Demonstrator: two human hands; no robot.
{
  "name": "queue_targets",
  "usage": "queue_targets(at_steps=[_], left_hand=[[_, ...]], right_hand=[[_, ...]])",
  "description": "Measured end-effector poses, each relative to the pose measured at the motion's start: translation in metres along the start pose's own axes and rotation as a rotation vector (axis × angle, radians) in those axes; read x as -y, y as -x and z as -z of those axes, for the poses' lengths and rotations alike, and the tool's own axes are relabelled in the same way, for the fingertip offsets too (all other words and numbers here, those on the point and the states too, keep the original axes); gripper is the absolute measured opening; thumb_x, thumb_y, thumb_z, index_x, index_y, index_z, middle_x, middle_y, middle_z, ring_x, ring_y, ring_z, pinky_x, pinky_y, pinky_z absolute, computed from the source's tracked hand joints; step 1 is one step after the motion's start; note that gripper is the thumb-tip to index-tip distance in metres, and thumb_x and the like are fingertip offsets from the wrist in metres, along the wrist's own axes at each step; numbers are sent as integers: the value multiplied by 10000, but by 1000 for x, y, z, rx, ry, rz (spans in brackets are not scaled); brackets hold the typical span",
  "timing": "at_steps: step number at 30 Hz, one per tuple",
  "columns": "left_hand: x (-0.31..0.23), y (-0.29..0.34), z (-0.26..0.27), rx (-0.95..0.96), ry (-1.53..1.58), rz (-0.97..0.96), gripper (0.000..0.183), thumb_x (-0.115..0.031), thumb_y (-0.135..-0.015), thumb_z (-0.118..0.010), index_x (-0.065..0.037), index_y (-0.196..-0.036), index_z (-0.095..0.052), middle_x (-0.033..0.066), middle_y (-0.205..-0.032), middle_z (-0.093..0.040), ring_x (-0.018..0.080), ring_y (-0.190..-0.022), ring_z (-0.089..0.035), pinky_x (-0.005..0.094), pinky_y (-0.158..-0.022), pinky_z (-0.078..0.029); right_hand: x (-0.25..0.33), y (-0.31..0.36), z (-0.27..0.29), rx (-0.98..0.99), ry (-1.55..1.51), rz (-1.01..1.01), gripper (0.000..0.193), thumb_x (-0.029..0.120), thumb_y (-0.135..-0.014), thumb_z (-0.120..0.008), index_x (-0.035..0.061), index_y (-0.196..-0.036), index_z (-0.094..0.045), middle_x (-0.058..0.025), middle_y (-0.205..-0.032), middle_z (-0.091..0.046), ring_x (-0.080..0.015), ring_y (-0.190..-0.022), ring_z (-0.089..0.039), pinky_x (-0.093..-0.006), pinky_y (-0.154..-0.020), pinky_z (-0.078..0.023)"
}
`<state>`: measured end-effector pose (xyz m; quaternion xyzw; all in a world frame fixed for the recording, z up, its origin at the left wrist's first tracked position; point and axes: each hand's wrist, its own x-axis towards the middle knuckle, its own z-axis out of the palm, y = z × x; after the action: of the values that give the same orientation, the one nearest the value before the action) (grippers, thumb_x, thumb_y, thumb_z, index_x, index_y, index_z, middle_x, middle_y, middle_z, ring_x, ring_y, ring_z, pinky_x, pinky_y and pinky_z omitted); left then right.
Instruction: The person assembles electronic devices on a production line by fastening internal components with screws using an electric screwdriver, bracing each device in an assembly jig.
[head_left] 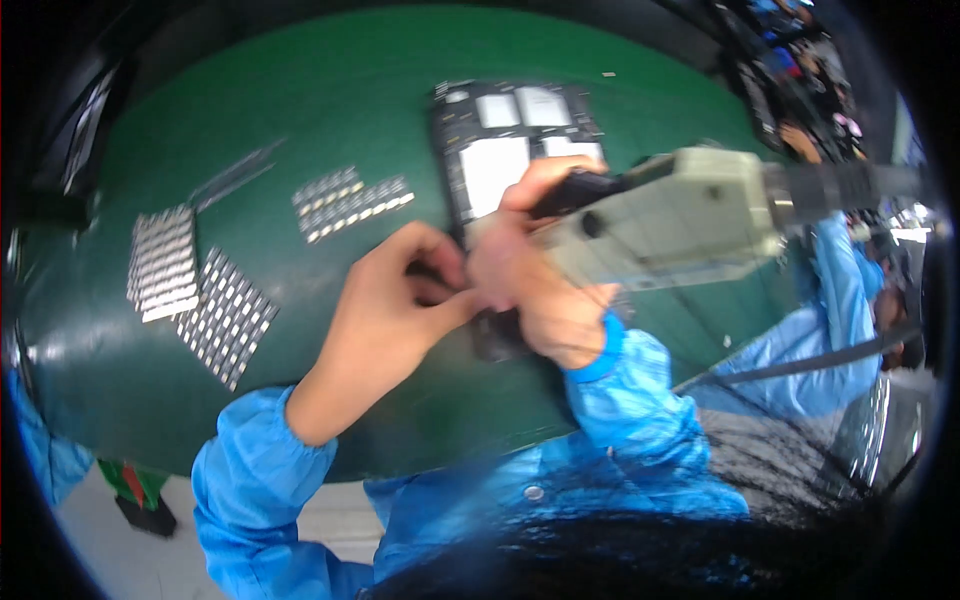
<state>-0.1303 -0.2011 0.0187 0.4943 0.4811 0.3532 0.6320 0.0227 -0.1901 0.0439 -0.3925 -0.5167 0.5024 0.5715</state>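
My right hand (pixel 530 285) is wrapped round the front of a beige, boxy hand-held power tool (pixel 670 220), which points back to the right; its exact kind cannot be made out. The hand is blurred, with its thumb over a dark part on top of the tool. Close beside it, my left hand (pixel 385 300) has its fingers curled in toward the thumb, and whatever lies between the tips is hidden. Beyond both hands lies a black panel (pixel 450 125) with white rectangles on it. A dark piece (pixel 498 340) shows partly under the hands.
Strips of small light-and-dark parts (pixel 350 205) lie left of the panel. Farther left are a stack of pale strips (pixel 165 265) and a dotted sheet (pixel 228 318). A thin clear strip (pixel 238 175) lies behind them on the green table (pixel 330 100). A blue-sleeved person (pixel 835 290) is at right.
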Motion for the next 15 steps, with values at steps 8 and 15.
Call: queue_targets(at_steps=[8, 15], left_hand=[[-12, 0, -10, 25, -8, 12, 294, 31, -790, -741, 23, -1020, -556, 78, -953, -620, 112, -760, -662, 223, -662, -520], [-7, 3, -12, -28, -14, 109, 299, 21, -795, -772, 3, -979, -537, 75, -942, -597, 109, -752, -658, 205, -630, -512]], right_hand=[[13, -2, 9, 18, -75, 46, 245, -6, -827, -740, 43, -1021, -598, -11, -842, -620, -84, -744, -614, -255, -609, -517], [35, -6, 98, -228, -83, 240, 339, 24, -879, -606, 9, -1202, -506, 0, -604, -455, -78, -425, -405, -272, -359, -329]])
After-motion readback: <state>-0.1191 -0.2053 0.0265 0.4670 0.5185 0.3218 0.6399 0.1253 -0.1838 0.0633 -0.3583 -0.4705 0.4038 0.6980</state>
